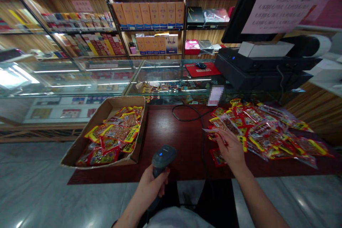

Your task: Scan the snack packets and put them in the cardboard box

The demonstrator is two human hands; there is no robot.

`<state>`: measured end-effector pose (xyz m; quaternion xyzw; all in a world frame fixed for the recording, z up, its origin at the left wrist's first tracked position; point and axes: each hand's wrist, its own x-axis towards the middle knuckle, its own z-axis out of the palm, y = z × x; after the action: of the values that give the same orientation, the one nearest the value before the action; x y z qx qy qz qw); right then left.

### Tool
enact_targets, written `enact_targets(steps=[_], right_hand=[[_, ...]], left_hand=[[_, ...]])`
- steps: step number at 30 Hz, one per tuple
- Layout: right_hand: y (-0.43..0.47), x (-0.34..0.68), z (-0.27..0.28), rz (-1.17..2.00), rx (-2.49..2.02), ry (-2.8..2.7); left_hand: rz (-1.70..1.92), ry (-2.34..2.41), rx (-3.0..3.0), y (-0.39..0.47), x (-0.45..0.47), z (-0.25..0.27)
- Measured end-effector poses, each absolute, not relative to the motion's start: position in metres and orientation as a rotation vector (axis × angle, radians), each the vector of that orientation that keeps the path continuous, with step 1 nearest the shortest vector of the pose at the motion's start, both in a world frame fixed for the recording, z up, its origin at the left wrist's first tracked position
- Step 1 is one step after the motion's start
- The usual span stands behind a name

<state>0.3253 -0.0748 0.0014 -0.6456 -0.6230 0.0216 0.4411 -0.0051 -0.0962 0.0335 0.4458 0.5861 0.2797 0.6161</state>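
My left hand (153,185) is wrapped round the handle of a dark barcode scanner (163,156), which has a small blue light on top. It is held over the front edge of the dark red wooden table (171,131). On the right, my right hand (232,149) pinches a small snack packet (210,131), mostly hidden by my fingers. Beside that hand spreads a heap of red and yellow snack packets (267,124) in clear plastic. Another packet (217,157) lies partly under my wrist. At the left, an open cardboard box (143,121) contains several similar packets (117,131).
A black cable (203,142) runs across the table. Behind stands a glass display counter (107,67), with a mouse (200,65) on a red mat (191,70). A monitor (247,7) and black till units (262,71) stand at back right. Stocked shelves (146,30) line the wall.
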Motion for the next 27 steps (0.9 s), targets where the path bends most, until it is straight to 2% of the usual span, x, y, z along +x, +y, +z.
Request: enact_targets(steps=[5, 8, 14, 27], right_hand=[[-0.063, 0.251, -0.008, 0.812, -1.476, -0.917], [-0.057, 0.219, -0.027, 1.062, -1.364, -0.803], [-0.057, 0.211, -0.048, 1.034, -1.457, -0.836], [-0.061, 0.208, -0.044, 0.967, -1.508, -0.918]], left_hand=[[0.638, 1.378, 1.084, -0.096, -0.006, 0.039], [0.635, 1.387, 1.091, -0.097, -0.005, 0.041], [0.629, 1.426, 1.081, -0.096, -0.009, 0.039], [0.604, 1.425, 1.080, -0.094, -0.005, 0.046]])
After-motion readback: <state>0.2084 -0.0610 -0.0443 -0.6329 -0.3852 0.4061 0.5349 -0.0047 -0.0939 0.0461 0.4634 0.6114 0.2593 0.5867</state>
